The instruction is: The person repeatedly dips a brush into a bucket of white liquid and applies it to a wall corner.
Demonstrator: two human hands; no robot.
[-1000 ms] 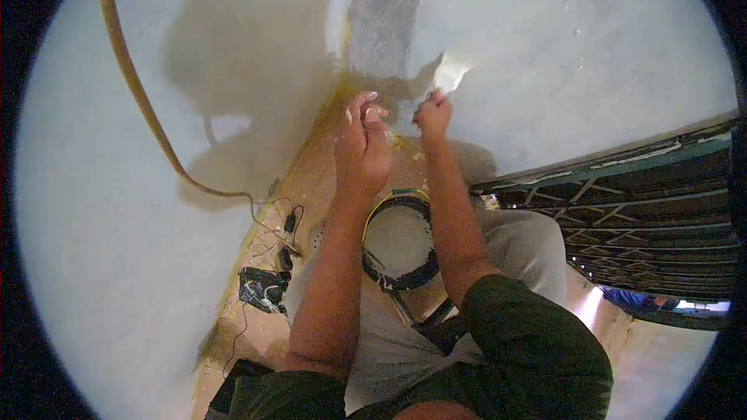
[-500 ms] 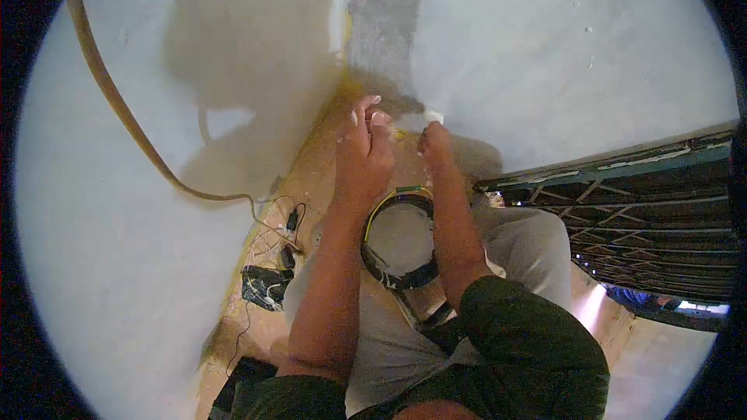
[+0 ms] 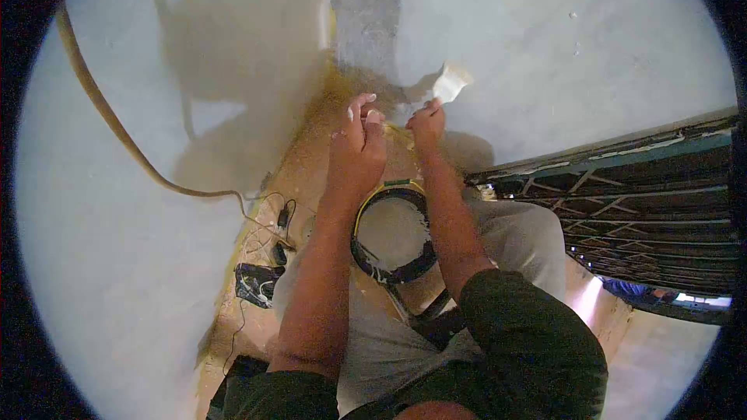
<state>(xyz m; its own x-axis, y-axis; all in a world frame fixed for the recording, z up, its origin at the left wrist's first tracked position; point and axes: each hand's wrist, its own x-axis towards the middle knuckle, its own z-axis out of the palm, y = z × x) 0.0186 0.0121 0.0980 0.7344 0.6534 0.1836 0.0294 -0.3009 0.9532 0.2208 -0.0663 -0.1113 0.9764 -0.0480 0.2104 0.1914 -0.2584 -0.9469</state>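
Note:
My right hand (image 3: 427,125) grips a putty knife (image 3: 449,82) whose pale blade points up against the grey wall, close to the corner. My left hand (image 3: 357,148) is raised beside it, fingers together, with something small and whitish at the fingertips; what it is cannot be told. A dark round bucket (image 3: 391,232) with pale filler inside sits below, between my forearms, on my lap. Bare grey plaster (image 3: 366,8) runs up the corner above both hands.
A tan hose (image 3: 109,120) curves down the left wall to a tangle of thin wires and a black box (image 3: 255,281) on the yellowish floor. A dark metal grille gate (image 3: 646,210) stands at the right.
My right hand has lifted the putty knife from low near the corner back up the wall. The left hand stayed nearly still.

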